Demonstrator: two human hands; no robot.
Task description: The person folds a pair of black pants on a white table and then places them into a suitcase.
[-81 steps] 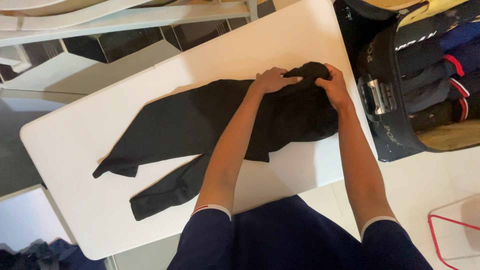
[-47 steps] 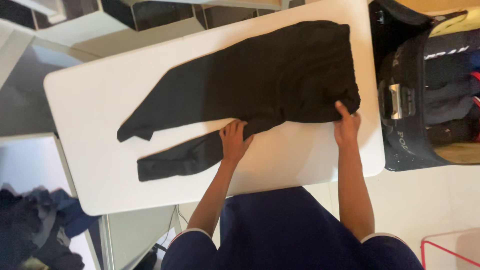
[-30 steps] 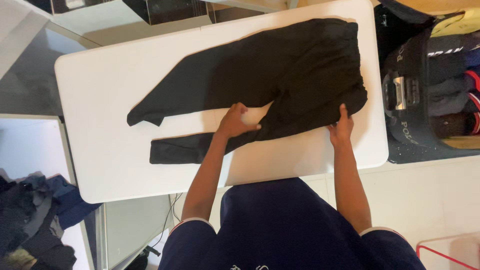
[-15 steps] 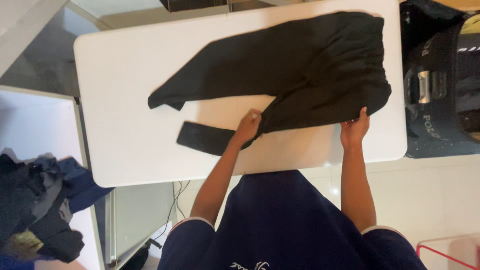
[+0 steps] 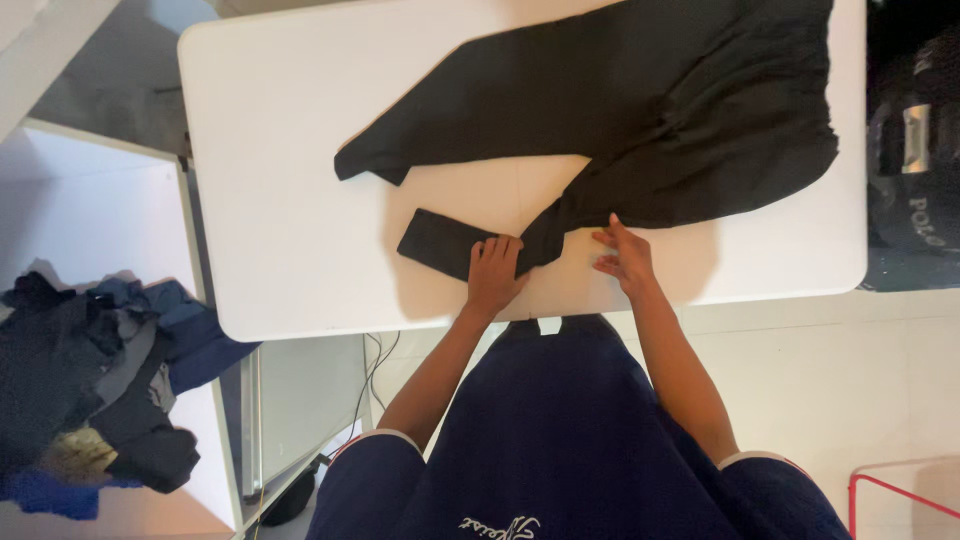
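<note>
- Our right hand [image 5: 622, 262] has left the waist of the black trousers [image 5: 640, 120] and now lies open at the near leg, fingers loose
- Our left hand [image 5: 494, 272] pinches that leg's fold
- A clothes heap [image 5: 90, 380] lies left
- The trousers sprawl over the white table [image 5: 280, 230]

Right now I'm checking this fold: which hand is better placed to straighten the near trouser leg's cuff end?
Left, probably. The left hand already rests on the near leg beside its cuff; the right hand lies farther along, toward the waist.
</note>
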